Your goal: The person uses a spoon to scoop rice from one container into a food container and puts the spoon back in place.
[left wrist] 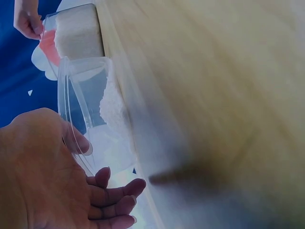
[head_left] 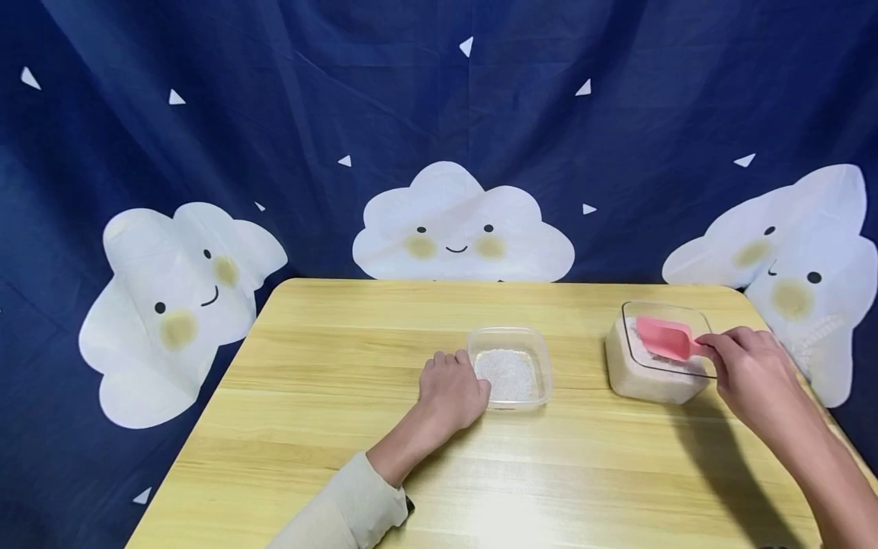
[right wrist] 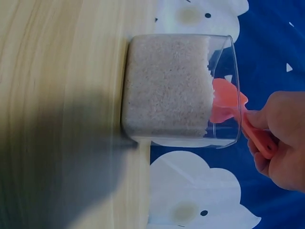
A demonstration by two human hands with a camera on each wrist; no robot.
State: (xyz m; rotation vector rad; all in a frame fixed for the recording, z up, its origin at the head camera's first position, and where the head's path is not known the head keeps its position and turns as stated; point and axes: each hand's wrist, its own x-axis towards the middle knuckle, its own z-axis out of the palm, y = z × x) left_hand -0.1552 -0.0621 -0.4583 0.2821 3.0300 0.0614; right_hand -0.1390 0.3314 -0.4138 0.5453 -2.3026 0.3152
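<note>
By the look of it, you are partway through: a layer of white grains covers the floor of the small clear tub, well short of its rim, while the tall clear box to its right is filled most of the way up. The scoop in use is not yet out of the box — lifting and emptying it is the part I judge to be left.

Your right hand grips the handle of the pink scoop between thumb and fingers, just beyond the box's rim. The scoop's bowl lies inside the box, its front at the surface of the grains. Your left hand holds the left side of the tub, thumb at its wall, the other fingers loosely bent — whether that thumb sits inside or outside the clear plastic is hard to tell in the left wrist view.

The tub stands upright near the middle of the wooden table, well apart from the box. It has thin, see-through walls and rounded corners. The grains look loose and fine; in the box their top surface is uneven.
</note>
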